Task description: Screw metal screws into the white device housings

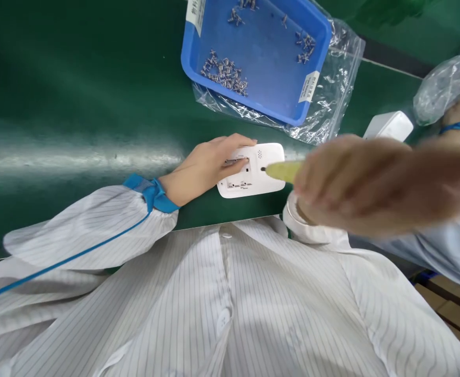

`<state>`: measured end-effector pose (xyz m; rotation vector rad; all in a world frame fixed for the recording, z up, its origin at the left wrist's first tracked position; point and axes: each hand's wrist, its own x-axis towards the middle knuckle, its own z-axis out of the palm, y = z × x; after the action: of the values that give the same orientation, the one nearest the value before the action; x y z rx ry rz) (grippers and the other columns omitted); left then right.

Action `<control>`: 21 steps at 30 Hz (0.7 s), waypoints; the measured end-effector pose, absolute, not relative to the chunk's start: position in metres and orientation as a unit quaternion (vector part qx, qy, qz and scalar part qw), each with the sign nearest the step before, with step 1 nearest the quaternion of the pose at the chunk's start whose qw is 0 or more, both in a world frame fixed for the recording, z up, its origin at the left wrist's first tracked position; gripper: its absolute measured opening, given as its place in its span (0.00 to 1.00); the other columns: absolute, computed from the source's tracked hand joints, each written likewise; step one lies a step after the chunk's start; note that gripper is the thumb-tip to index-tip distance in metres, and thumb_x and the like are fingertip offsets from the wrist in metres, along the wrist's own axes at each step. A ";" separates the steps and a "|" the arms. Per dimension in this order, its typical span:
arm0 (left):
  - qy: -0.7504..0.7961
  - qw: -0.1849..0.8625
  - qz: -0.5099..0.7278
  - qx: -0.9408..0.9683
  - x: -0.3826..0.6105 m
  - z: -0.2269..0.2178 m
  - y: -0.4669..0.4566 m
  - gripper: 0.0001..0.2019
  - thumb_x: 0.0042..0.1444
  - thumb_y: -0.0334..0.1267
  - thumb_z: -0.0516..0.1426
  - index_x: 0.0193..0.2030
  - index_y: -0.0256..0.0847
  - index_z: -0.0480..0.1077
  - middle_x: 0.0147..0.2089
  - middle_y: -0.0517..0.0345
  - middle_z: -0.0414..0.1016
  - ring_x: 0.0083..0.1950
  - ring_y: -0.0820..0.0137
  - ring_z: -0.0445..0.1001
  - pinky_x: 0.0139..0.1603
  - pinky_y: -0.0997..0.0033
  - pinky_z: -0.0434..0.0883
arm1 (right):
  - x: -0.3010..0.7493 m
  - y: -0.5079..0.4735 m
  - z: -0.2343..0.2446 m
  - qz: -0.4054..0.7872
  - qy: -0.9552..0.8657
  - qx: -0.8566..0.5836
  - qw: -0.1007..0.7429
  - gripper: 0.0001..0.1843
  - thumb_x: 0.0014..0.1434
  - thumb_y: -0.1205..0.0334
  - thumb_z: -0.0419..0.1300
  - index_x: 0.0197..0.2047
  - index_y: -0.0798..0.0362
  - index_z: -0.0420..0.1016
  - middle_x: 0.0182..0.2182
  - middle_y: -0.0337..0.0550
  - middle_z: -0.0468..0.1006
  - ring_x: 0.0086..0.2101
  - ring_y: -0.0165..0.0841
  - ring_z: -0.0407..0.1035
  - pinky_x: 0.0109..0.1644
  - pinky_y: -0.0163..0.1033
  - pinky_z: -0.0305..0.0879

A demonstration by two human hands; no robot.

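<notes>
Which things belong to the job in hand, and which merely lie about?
Job:
white rounded plastic device, under left hand
yellow tapered tool, in right hand
probably, blue plastic tray of silvery metal parts

Apparently lying about:
clear plastic bag under tray
white boxy object

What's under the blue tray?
A clear plastic bag pokes out from beneath the blue tray, over the green table. The tray covers the rest, so anything else there can't be seen.
</notes>
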<state>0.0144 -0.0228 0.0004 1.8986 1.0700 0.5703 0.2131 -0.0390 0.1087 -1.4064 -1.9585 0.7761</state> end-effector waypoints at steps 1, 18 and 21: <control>0.422 0.429 0.233 0.763 0.014 -0.001 -0.023 0.19 0.65 0.42 0.53 0.61 0.45 0.64 0.58 0.58 0.72 0.56 0.62 0.72 0.53 0.66 0.69 | 0.206 -0.028 0.102 0.327 -0.719 -0.496 0.361 0.40 0.65 0.34 0.33 0.14 0.49 0.62 0.12 0.33 0.56 0.14 0.22 0.61 0.24 0.36 0.63; 0.386 0.436 0.214 0.784 0.013 -0.002 -0.017 0.22 0.66 0.42 0.49 0.66 0.44 0.61 0.62 0.57 0.69 0.63 0.63 0.67 0.62 0.64 0.66 | 0.142 0.019 0.067 0.301 -0.591 -0.435 0.609 0.30 0.66 0.47 0.48 0.19 0.48 0.39 0.12 0.30 0.40 0.10 0.24 0.38 0.11 0.37 0.40; 0.386 0.436 0.212 0.785 0.012 -0.002 -0.017 0.22 0.66 0.42 0.49 0.66 0.44 0.61 0.62 0.58 0.70 0.63 0.63 0.67 0.62 0.65 0.66 | 0.145 0.021 0.063 0.325 -0.590 -0.434 0.599 0.29 0.66 0.48 0.48 0.19 0.47 0.40 0.12 0.30 0.39 0.10 0.25 0.40 0.11 0.38 0.41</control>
<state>0.0122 -0.0170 -0.0024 1.9539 0.9603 0.5277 0.1455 0.0209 0.0629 -1.0062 -1.3676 0.7547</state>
